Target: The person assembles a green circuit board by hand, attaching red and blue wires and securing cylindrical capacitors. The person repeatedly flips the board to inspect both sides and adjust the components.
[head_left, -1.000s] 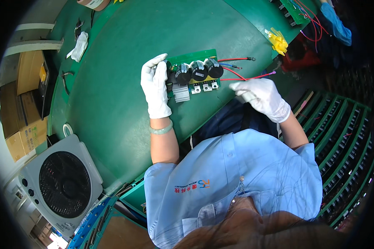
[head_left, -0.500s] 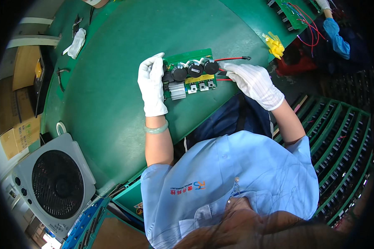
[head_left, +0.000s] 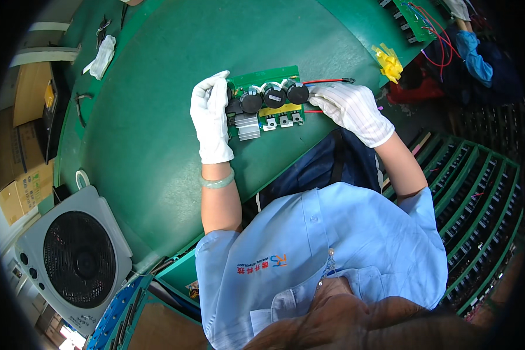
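Note:
A green circuit board [head_left: 262, 76] with black round capacitors [head_left: 274, 96], a silver finned heat sink [head_left: 248, 126] and a yellow strip is held over the green table. My left hand [head_left: 211, 116], in a white glove, grips the board's left end with fingers bent round its edge. At the right end, my gloved right hand [head_left: 351, 111] has its fingers closed by the red wires [head_left: 321, 81] that leave the board. Its fingertips reach the wires next to the rightmost capacitor; the exact pinch is partly hidden.
On the green table [head_left: 157, 116] lie a white glove [head_left: 102, 57], pliers [head_left: 81, 109] and a yellow bundle [head_left: 389, 63]. A grey fan [head_left: 79, 256] stands lower left. Green racks of boards [head_left: 478, 216] fill the right. A co-worker's blue sleeve [head_left: 473, 57] and another wired board [head_left: 417, 23] are upper right.
My right hand has shifted slightly left and up, closer to the capacitors, along the wires. My left hand still grips the board, which stays nearly in place.

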`<state>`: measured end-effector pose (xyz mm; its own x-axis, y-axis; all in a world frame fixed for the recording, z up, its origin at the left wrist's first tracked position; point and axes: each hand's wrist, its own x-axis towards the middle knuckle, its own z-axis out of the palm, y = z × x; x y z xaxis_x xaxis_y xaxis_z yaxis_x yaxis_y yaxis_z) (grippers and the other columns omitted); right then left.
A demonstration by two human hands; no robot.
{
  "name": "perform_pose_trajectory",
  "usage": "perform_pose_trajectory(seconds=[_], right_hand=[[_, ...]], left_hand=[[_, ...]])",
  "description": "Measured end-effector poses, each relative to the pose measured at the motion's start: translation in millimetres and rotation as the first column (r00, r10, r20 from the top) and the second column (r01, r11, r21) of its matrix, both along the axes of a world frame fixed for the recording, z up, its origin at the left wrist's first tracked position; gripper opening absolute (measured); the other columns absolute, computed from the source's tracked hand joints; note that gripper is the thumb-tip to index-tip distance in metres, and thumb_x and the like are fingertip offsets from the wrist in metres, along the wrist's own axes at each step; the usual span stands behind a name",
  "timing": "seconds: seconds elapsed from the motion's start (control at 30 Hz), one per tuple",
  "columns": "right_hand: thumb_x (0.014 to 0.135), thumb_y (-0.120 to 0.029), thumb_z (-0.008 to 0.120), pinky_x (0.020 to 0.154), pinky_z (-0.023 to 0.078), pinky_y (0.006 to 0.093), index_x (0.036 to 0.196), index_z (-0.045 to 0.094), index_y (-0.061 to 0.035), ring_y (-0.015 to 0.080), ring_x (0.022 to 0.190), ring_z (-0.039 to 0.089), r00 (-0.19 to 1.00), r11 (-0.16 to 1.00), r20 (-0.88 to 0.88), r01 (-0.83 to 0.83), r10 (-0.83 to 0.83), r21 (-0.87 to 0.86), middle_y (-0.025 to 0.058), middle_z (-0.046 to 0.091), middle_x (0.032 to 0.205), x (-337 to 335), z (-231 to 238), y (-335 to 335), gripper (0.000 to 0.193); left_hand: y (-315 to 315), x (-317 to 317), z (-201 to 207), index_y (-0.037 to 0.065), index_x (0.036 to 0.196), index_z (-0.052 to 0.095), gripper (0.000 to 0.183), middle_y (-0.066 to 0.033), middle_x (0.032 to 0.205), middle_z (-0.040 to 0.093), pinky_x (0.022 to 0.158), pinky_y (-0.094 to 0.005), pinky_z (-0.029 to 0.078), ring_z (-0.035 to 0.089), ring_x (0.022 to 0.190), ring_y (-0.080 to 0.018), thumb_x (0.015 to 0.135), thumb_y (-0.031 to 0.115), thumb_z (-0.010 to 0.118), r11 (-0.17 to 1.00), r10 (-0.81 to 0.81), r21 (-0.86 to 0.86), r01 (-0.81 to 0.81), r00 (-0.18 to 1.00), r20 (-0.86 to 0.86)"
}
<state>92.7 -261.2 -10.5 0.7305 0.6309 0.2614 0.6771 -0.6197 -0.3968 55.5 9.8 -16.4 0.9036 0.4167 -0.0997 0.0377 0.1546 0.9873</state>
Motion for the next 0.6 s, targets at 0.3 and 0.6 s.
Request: perform_pose_trajectory(seconds=[0.3,0.6], right_hand=[[0.088,-0.029,0.063,0.059,0.051,0.0386,0.091,0.07,-0.0137,0.0276,0.071,0.065,0.99,0.991,-0.058,-0.126,0.128,0.035,0.0071,0.068,0.08,11,-6,-1,0.017],[0.087,-0.036,0.064,0.051,0.047,0.0423,0.071,0.063,-0.0113,0.0314,0.058,0.06,0.986,0.986,-0.105,-0.138,0.129,-0.09,0.0082,0.061,0.064,17,0,13,0.029]], left_hand=[[2,2,-5,-0.002,0.109,0.061,0.022,0.0002,0.09,0.06,0.063,-0.0165,0.039,0.044,0.069,-0.0013,0.093,0.011,0.065,0.997,0.026,-0.076,-0.026,1.0,0.002],[-3,3,3,-0.002,0.108,0.062,0.02,-0.0013,0.09,0.062,0.063,-0.0171,0.041,0.047,0.07,-0.0021,0.091,0.008,0.066,0.991,0.054,-0.118,-0.055,0.999,-0.009]])
